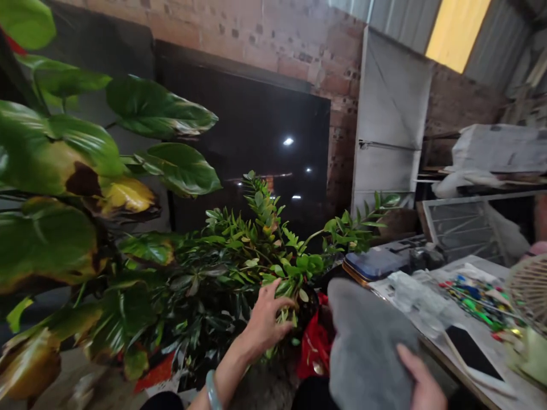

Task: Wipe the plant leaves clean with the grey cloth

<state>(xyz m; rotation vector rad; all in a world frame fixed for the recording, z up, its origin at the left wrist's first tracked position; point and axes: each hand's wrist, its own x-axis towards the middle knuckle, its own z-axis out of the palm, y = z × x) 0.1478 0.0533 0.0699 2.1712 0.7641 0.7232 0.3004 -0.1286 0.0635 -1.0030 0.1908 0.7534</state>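
My left hand [269, 316], with a pale green bangle [212, 390] at the wrist, reaches into the leaves of a leafy green potted plant [294, 267]. Its fingers are spread and curved beside the low leaves, and no firm grip shows. My right hand [421, 381] holds a soft-looking grey cloth [370, 341], thumb on top; the fingers beneath are hidden. Just left of the cloth is a red plastic bag [315, 347] at the foot of the plant.
Large leaves with yellowed edges [47, 245] crowd the left side. At right, a table [448, 359] bears a phone [474, 356], clear plastic, small colourful pieces [478, 302], a blue-lidded box [376, 262] and a fan [530, 285]. A dark glossy panel [248, 136] stands behind.
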